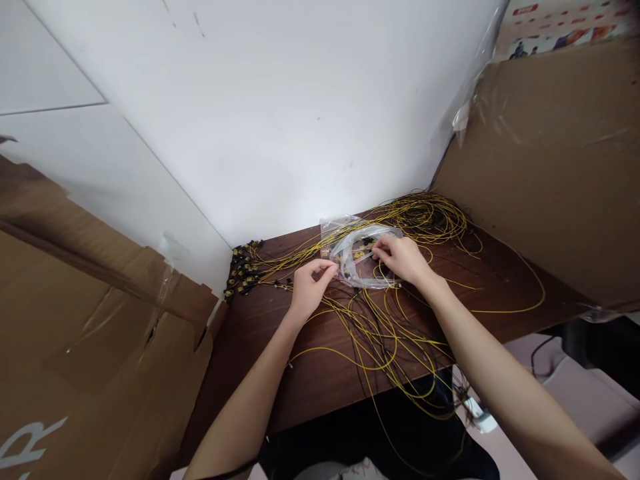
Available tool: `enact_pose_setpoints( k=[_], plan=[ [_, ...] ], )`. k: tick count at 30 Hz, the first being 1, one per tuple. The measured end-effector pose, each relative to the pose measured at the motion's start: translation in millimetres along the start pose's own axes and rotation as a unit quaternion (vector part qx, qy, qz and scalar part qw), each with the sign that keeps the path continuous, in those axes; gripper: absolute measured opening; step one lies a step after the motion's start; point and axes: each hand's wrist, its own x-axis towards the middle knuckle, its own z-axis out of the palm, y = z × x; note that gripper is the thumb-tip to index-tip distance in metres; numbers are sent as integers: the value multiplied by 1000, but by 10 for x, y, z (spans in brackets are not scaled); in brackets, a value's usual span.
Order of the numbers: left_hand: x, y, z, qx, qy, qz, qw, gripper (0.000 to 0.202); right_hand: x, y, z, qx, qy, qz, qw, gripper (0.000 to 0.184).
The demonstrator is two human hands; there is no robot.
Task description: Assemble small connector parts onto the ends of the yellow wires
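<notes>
A clear plastic bag (387, 280) lies open on the brown table, with several small yellow pieces (359, 255) inside its rolled rim. My left hand (311, 287) is at the bag's left edge, thumb and forefinger pinched together; whatever sits between the fingertips is too small to make out. Over the bag's right side, my right hand (404, 259) is also closed in a pinch, its fingertips beside small dark and yellow parts. What it grips, if anything, is hidden. Thin yellow and black wires (380, 333) spread from below the bag toward the table's front edge.
At the table's left end lies a cluster of yellow-and-black wire ends (245, 270). Coiled yellow wires (430, 217) are heaped at the back right. Cardboard boxes stand at left (100, 333) and right (545, 160). A white wall (300, 120) rises behind.
</notes>
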Motion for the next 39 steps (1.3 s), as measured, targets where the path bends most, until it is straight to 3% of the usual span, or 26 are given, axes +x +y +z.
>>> enact_pose_setpoints(
  k=[39],
  plan=[
    [-14, -17, 28, -4, -23, -20, 1000, 19, -26, -122, 46, 54, -26, -46, 997, 16]
  ],
)
